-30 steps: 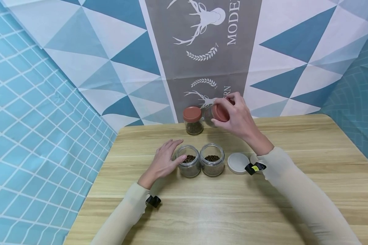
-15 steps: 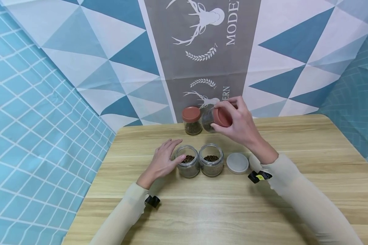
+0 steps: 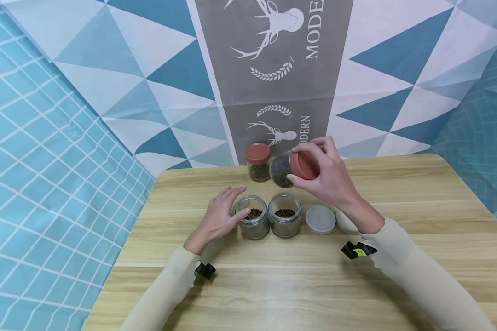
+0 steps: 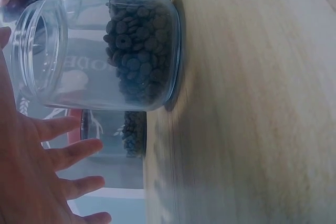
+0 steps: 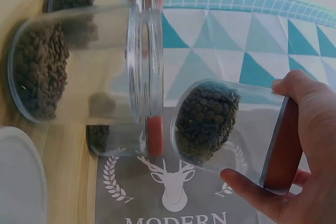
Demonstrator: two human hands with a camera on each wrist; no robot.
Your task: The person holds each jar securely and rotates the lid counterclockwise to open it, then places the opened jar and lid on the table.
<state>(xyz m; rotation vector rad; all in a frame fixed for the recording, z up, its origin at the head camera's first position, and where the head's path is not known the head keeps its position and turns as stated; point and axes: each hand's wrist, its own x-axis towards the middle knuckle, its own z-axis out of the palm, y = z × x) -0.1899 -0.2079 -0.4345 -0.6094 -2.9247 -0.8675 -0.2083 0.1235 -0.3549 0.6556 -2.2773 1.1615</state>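
Observation:
My right hand (image 3: 331, 172) grips a glass jar (image 5: 207, 121) by its reddish-brown lid (image 3: 304, 165). That jar is tilted above the back of the table, with dark brown pellets inside. Two lidless glass jars stand side by side in front of it, the left one (image 3: 254, 229) and the right one (image 3: 286, 227), both partly filled with brown pellets. Fingers spread, my left hand (image 3: 220, 215) is beside the left lidless jar, thumb at its rim in the head view. Behind them stands another pellet jar (image 3: 259, 172) with a reddish-brown lid.
A pale round lid (image 3: 320, 219) lies right of the lidless jars. A second pale lid (image 3: 345, 222) is partly hidden by my right wrist. The wooden table (image 3: 273, 289) ends at a patterned backdrop (image 3: 182, 105), with blue tile-print cloth (image 3: 49, 184) on the left.
My right hand has brought the lidded jar forward and down, away from the backdrop and closer to the lidless jars. The left hand has stayed in place.

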